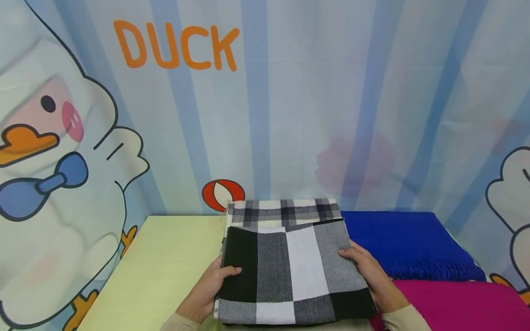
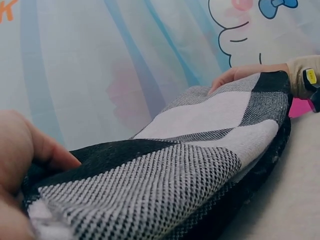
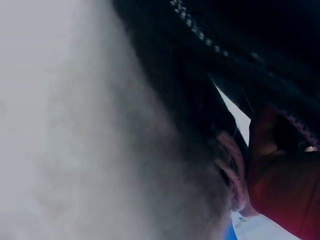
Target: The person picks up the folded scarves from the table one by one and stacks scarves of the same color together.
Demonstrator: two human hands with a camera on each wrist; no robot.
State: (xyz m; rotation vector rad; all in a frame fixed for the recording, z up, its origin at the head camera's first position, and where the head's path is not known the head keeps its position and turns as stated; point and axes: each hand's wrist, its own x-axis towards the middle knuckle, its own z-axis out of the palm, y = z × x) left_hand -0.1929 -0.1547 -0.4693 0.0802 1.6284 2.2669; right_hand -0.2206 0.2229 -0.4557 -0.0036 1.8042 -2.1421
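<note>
Between both hands hangs a folded black, white and grey checked scarf (image 1: 275,266), thick and in layers. My left hand (image 1: 207,287) grips its left edge, thumb on top and fingers beneath. At the opposite edge my right hand (image 1: 370,271) holds it the same way, thumb over the grey square. The left wrist view shows the scarf's layered near edge (image 2: 200,175) sloping between the two hands. In the right wrist view, dark cloth and blur cover much of the picture, with part of the right hand (image 3: 285,185) at the lower right.
Just behind the held scarf lies a folded white and dark plaid cloth (image 1: 285,211), partly covered by it. A blue fringed scarf (image 1: 401,239) is spread at the back right, with a magenta cloth (image 1: 463,303) nearer. The pale yellow tabletop (image 1: 153,271) extends left; a printed curtain (image 1: 290,101) stands behind.
</note>
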